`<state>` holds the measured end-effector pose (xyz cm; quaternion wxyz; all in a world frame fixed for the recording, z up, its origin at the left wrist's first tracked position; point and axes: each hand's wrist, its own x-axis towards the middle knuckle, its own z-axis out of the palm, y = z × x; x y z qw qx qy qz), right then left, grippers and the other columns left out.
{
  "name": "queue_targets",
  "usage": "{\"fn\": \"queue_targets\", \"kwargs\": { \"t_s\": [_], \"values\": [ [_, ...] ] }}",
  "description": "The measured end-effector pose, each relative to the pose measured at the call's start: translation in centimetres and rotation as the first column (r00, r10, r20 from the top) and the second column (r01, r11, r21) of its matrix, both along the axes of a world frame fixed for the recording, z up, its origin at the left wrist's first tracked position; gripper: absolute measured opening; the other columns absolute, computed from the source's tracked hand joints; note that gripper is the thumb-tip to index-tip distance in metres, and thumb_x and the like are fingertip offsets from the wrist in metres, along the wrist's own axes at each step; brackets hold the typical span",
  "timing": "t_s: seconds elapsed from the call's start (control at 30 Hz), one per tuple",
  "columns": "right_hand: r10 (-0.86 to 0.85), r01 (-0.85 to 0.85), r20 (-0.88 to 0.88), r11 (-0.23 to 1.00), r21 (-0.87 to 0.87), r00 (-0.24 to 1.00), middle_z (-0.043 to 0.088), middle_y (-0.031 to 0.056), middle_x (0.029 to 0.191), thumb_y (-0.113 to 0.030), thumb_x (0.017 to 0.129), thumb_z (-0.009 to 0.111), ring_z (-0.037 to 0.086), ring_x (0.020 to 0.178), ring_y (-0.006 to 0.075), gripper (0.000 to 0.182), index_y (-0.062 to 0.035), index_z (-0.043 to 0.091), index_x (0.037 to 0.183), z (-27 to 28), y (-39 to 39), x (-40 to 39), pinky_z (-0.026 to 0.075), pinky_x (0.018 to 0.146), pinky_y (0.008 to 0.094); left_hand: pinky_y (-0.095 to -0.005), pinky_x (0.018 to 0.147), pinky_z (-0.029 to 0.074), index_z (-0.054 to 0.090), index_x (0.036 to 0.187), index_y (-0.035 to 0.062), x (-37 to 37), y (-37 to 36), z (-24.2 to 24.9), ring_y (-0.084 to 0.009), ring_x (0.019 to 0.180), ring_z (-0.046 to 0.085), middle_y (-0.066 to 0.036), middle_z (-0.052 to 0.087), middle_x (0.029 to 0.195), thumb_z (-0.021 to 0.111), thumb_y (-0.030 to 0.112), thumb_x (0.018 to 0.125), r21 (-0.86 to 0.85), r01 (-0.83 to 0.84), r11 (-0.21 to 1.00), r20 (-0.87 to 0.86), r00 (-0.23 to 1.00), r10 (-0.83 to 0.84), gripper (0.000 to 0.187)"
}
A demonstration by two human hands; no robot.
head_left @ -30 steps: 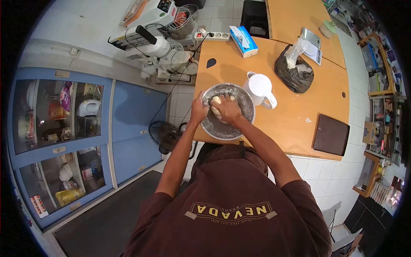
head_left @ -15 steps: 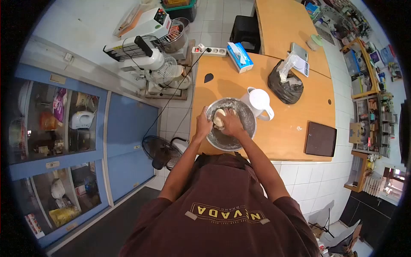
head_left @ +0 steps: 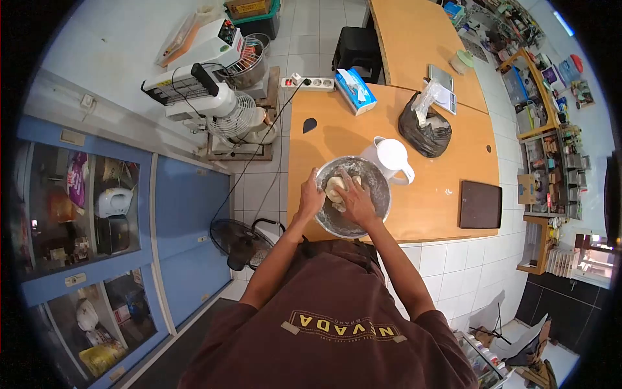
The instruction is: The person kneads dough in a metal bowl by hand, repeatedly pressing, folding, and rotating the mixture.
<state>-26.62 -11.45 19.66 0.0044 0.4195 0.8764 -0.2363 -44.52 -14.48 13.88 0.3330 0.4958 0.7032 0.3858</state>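
Observation:
A round metal bowl (head_left: pixel 383 211), its inside dusted with flour, stands at the table's front edge. My left hand (head_left: pixel 311 196) is closed round the bowl's left rim. Inside the bowl lies a pale lump of dough (head_left: pixel 335 188). My right hand (head_left: pixel 358 204) reaches in and works the dough, its fingers over the lump and partly hiding it. Just beyond the bowl's right rim stands a white pitcher (head_left: pixel 392 154), its handle to the right.
On the wooden table (head_left: pixel 434 194) are a tissue pack (head_left: pixel 356 92), a black plastic bag (head_left: pixel 424 133), a kitchen scale (head_left: pixel 444 94), a dark scraper (head_left: pixel 310 124) and a brown tray (head_left: pixel 481 205). A power strip (head_left: pixel 308 83) lies at the back left. A fan (head_left: pixel 241 244) stands left.
My right hand's fingers have shifted on the dough, spreading over its top. My left hand stays at the bowl's rim. The whole view has moved slightly.

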Motion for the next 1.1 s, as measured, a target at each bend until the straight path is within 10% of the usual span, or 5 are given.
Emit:
{"fn": "queue_targets", "kwargs": {
  "t_s": [0.37, 0.9, 1.1],
  "values": [
    [-0.008, 0.005, 0.048, 0.998, 0.066, 0.999, 0.027, 0.0157, 0.16, -0.033, 0.081, 0.08, 0.025, 0.149, 0.041, 0.074, -0.0257, 0.047, 0.146, -2.2, -0.5, 0.1, 0.038, 0.105, 0.0715, -0.0446, 0.085, 0.055, 0.047, 0.136, -0.0089, 0.2, 0.0, 0.8, -0.0452, 0.101, 0.068, -0.032, 0.067, 0.106, 0.063, -0.008, 0.08, 0.036, -0.009, 0.999, -0.009, 1.0, 0.009, 0.059],
    [-0.204, 0.201, -0.034, 0.976, -0.08, 0.978, 0.064, 0.0273, 0.117, -0.027, 0.072, 0.08, 0.063, 0.109, 0.0453, 0.067, -0.0149, 0.057, 0.134, -3.0, 3.6, -1.7, 0.053, 0.09, 0.0524, -0.046, 0.093, 0.053, 0.051, 0.135, -0.0071, 0.0, 1.4, 0.9, -0.0466, 0.109, 0.065, -0.033, 0.067, 0.112, 0.054, -0.013, 0.077, 0.042, -0.011, 0.999, 0.009, 1.0, 0.01, 0.059],
    [-0.255, 0.268, -0.418, 0.963, -0.028, 0.872, 0.062, 0.0224, 0.112, -0.029, 0.075, 0.081, 0.061, 0.103, 0.0443, 0.057, -0.0127, 0.057, 0.125, -3.4, 1.6, 0.6, 0.051, 0.089, 0.0518, -0.0454, 0.095, 0.052, 0.049, 0.138, -0.0072, -0.3, 1.1, 2.1, -0.0473, 0.111, 0.064, -0.033, 0.066, 0.115, 0.054, -0.013, 0.076, -0.026, -0.007, 1.0, 0.009, 1.0, 0.008, 0.062]
  ]
}}
